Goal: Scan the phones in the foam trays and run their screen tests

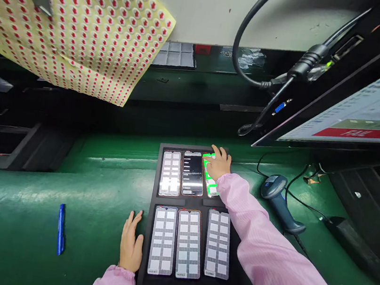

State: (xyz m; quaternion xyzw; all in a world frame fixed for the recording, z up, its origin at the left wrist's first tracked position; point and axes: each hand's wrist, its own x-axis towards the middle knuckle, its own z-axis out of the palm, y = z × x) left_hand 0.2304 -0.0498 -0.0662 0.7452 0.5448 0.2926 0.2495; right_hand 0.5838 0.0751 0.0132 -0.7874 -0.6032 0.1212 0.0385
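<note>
Several smartphones lie face up in two rows in a black foam tray (167, 201) in front of me. My right hand (218, 165) reaches over the far right smartphone (210, 183), fingers spread near its top; its screen shows green and white blocks and is partly hidden by the hand. Beside it, the far middle smartphone (192, 176) has a dark screen with a text list. The far left smartphone (171, 173) and the near-row smartphone (163, 241) show pale grid patterns. My left hand (130, 245) rests at the tray's left edge, fingers stretched out, holding nothing.
A blue marker (60, 230) lies on the green table at left. A barcode scanner (281, 201) with its cable sits right of the tray. A monitor (364, 121) showing "FAIL" overhangs at upper right. A sticker sheet (79, 26) hangs at upper left.
</note>
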